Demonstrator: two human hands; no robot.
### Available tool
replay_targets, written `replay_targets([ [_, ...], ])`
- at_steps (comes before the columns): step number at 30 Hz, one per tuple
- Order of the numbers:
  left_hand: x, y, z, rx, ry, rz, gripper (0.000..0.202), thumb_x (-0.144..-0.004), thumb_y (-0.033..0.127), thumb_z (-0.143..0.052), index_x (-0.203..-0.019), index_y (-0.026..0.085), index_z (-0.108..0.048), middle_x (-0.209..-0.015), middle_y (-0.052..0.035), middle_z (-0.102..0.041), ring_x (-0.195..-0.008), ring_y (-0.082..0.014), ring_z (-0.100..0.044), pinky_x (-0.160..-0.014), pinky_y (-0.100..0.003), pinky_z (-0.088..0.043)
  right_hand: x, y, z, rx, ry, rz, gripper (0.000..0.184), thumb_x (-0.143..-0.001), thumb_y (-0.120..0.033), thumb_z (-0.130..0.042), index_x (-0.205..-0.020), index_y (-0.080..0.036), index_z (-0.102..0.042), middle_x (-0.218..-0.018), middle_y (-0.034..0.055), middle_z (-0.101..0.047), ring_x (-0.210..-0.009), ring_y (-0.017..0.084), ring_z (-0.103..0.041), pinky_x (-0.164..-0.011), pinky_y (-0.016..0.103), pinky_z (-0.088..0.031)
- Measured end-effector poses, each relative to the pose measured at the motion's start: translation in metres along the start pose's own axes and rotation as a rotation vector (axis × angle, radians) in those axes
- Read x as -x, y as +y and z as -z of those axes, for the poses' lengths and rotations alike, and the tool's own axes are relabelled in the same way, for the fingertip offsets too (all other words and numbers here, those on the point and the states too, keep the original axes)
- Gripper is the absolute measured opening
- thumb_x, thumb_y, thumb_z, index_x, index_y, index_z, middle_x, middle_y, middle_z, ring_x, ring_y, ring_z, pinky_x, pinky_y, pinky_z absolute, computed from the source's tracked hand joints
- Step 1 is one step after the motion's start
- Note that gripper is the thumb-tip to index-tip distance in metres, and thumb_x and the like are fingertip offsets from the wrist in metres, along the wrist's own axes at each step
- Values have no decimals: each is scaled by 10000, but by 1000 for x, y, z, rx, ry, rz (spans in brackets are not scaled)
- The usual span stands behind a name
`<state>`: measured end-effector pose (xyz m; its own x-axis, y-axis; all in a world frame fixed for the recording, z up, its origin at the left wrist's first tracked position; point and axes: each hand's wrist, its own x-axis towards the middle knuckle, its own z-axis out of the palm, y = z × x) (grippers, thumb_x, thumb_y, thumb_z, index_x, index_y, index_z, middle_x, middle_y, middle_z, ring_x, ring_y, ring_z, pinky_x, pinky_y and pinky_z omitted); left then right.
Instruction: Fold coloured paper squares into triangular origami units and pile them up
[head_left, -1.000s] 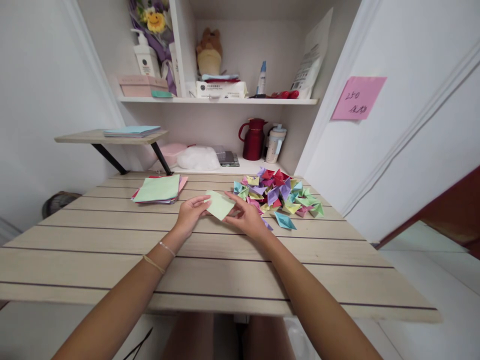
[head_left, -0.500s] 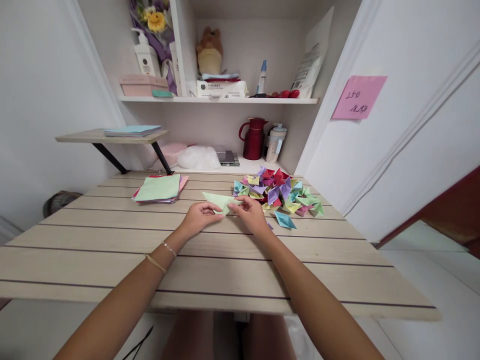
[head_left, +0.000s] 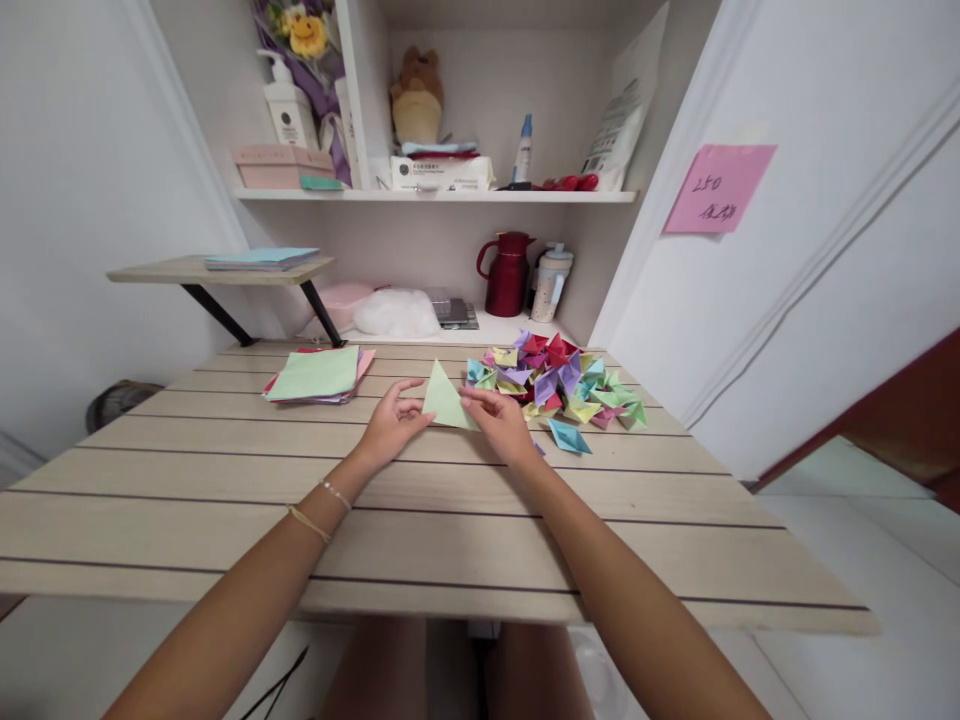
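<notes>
While we lean over the wooden surface (head_left: 450, 520), our left hand (head_left: 390, 425) and right hand (head_left: 499, 425) meet at its middle around a green paper triangle (head_left: 444, 400). The left grip is closed lightly on the triangle's lower left corner, thumb and fingertips touching the paper. The right grip pinches the lower right corner between thumb and forefinger, the other fingers curled. The triangle sits between both hands, low over the surface, its tip pointing away from us; we cannot tell whether its lower edge touches the wood. Just right of our right hand lies a pile of folded paper shapes (head_left: 559, 385) in many colours, with a blue folded piece (head_left: 568, 437) nearest us. Left of our left hand, well apart, rests a stack of flat sheets (head_left: 315, 377), green on top.
</notes>
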<state>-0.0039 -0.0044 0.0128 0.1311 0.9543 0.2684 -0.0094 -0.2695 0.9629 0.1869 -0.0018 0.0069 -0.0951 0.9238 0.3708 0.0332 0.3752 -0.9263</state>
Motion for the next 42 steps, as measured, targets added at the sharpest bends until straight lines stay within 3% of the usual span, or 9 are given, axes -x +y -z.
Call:
replay_targets([
  [5,-1,-1,-1,48,18,49,451,-600,293,-760,-979,127,-582,-824,-71,-685,-740,-154,-630,-714,-278,-471,1,-4,3,97,-29,-4,274,-710,-403,-626,-786,-159,-725,-665,22,-662,-667,170,-575,-613,268,-401],
  [12,-2,-4,-2,152,31,146,377,-636,322,-743,-929,134,-597,-706,-36,-668,-592,-111,-607,-530,-199,-429,1,-7,1,57,-1,-65,265,-603,-406,-722,-675,-151,-717,-573,10,-631,-570,134,-521,-554,253,-367],
  [20,2,-4,-5,312,-45,253,269,-665,307,-732,-823,122,-617,-696,-18,-632,-607,-79,-592,-639,-195,-483,4,-13,-1,89,-1,-67,298,-551,-428,-750,-624,-144,-700,-573,13,-633,-549,121,-508,-573,259,-384],
  [25,2,-5,-3,352,-42,267,231,-657,268,-740,-794,128,-618,-706,0,-615,-603,-59,-571,-628,-173,-476,3,-11,-2,-3,-49,-116,280,-558,-426,-754,-637,-162,-706,-505,-19,-581,-503,98,-461,-567,263,-375],
  [33,3,-4,-3,378,-50,269,229,-651,254,-744,-791,130,-611,-739,-5,-624,-642,-71,-582,-659,-187,-485,5,-2,-8,-326,-183,-328,333,-534,-443,-782,-696,-167,-691,-587,-10,-597,-499,75,-454,-473,210,-324],
  [42,2,-5,-3,363,-76,288,244,-657,277,-743,-803,127,-617,-745,-8,-632,-659,-77,-593,-687,-203,-493,6,-4,-7,-364,-193,-380,333,-578,-430,-771,-778,-177,-685,-634,-20,-614,-522,65,-493,-478,193,-323],
])
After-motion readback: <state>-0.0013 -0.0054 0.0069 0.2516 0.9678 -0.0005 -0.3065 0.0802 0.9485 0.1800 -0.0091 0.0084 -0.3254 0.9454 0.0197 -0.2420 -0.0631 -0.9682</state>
